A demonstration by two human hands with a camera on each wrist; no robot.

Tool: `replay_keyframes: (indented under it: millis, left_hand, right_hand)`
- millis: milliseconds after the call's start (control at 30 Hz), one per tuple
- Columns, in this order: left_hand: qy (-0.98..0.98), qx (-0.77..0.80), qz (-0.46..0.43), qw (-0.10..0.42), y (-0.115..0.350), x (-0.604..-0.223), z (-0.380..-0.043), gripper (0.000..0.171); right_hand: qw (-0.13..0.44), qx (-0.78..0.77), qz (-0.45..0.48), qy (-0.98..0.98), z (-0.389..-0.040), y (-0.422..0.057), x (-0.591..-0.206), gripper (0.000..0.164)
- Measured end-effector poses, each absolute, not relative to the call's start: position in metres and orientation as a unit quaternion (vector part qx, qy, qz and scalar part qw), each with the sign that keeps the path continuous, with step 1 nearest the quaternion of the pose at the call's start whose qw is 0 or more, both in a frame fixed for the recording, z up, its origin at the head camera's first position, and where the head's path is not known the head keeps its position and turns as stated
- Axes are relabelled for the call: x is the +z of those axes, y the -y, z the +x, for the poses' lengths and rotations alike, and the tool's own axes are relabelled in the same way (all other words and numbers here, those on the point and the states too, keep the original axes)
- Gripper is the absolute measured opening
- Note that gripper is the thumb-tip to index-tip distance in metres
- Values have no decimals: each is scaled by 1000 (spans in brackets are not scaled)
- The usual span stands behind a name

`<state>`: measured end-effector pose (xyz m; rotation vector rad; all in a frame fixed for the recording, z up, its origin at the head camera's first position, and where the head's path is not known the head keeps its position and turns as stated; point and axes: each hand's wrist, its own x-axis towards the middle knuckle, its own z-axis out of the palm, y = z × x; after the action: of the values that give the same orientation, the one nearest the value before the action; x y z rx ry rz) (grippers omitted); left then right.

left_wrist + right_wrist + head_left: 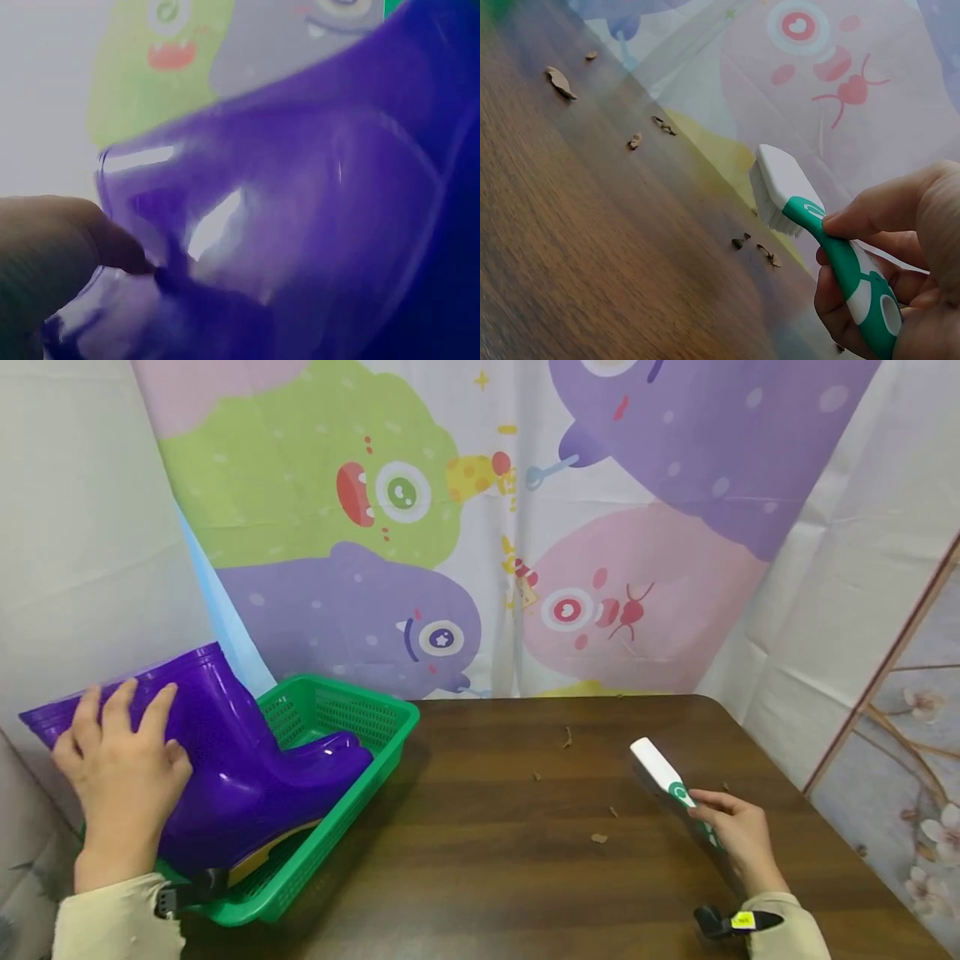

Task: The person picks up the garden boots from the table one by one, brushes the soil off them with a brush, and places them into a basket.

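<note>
My right hand [738, 835] pinches the green and white handle of a scrubbing brush [678, 792], its thumb near the neck in the right wrist view. The white head [784, 176] has its bristles facing down and left, above the table. On the left, a shiny purple rain boot [240, 777] lies tilted in a green plastic basket [397, 727], its shaft leaning over the left side. My left hand [123, 768] is at the shaft, fingers spread near the boot's opening. In the left wrist view, the thumb [82, 236] comes right up to the boot.
Several small brown dry scraps lie scattered on the dark wooden table [487, 860], one of them a flat scrap [598, 838] near the middle. A cartoon-print curtain [495, 627] hangs behind the table. Pale cloth [832, 610] hangs at the right.
</note>
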<state>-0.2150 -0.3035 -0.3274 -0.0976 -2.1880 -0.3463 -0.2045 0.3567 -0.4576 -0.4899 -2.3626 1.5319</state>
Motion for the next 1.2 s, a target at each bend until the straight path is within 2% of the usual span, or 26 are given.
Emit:
replay_keyframes:
  millis: [233, 500, 700, 867, 1200]
  left_hand:
    - [893, -198, 61, 400, 325, -333, -200, 79]
    - [942, -190, 105, 257, 338, -337, -204, 77]
    - [950, -199, 118, 210, 349, -343, -208, 78]
    - [949, -213, 117, 201, 349, -345, -209, 82]
    - [929, -218, 124, 271, 324, -333, -205, 85]
  right_hand:
    - [144, 533, -163, 818, -204, -355, -459, 38]
    - [135, 522, -169, 825, -204, -355, -460, 37]
    - [135, 514, -165, 831, -205, -353, -460, 37]
    - [139, 516, -165, 829, -206, -353, -460, 37]
    - [136, 515, -165, 830, -205, -354, -460, 38]
